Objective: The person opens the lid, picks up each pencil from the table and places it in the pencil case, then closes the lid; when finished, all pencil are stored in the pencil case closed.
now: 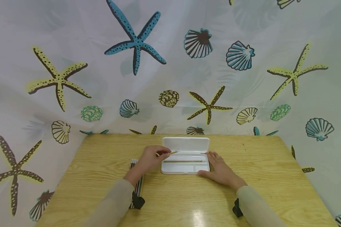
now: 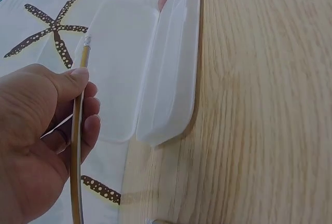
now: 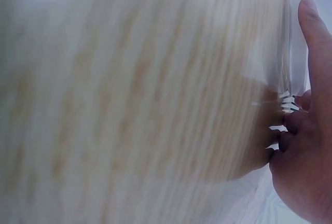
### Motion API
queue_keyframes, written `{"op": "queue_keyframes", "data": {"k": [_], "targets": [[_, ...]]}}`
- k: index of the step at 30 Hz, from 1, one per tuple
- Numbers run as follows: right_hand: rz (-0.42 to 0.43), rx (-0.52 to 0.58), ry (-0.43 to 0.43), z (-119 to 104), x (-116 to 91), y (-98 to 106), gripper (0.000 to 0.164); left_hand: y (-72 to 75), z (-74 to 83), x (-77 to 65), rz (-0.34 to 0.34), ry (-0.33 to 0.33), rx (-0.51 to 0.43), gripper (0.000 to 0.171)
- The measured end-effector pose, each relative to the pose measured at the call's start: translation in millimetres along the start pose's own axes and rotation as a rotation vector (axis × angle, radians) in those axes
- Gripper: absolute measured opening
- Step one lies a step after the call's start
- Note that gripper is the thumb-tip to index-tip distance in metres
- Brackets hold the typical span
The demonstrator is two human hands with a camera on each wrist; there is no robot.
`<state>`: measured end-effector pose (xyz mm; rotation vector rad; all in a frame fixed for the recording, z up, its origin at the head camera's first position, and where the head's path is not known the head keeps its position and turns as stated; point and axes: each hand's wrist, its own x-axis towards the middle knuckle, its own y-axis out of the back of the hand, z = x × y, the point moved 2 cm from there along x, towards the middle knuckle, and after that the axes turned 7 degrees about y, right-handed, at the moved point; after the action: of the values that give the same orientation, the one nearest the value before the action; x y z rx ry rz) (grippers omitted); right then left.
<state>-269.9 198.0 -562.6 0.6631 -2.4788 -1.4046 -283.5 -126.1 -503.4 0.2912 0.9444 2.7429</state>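
Observation:
My left hand [image 1: 154, 156] pinches a gold-coloured pencil [image 2: 77, 130] between thumb and fingers, above the left part of an open white pencil case [image 1: 177, 172]. The pencil's pale end points toward the raised lid [image 1: 184, 144]. Inside the case, another pencil [image 1: 184, 161] lies lengthwise. At the case's right end, my right hand [image 1: 220, 171] holds it, thumb at the front corner and fingers by the back corner. The right wrist view shows that hand's thumb [image 3: 311, 19] along the case edge, with its fingers partly hidden.
Several pencils [image 1: 138, 187] lie side by side on the wooden table [image 1: 261, 164], left of the case and partly under my left forearm. A white curtain [image 1: 170, 78] printed with starfish and shells hangs behind the table and along both sides.

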Motion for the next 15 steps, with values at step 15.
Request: {"op": "queue_keyframes", "data": {"k": [15], "targets": [[0.002,0.011,-0.010,-0.2,-0.6,0.7,0.111,-40.6,24.8,22.3,-0.108,-0.064,0.095,0.015]]}}
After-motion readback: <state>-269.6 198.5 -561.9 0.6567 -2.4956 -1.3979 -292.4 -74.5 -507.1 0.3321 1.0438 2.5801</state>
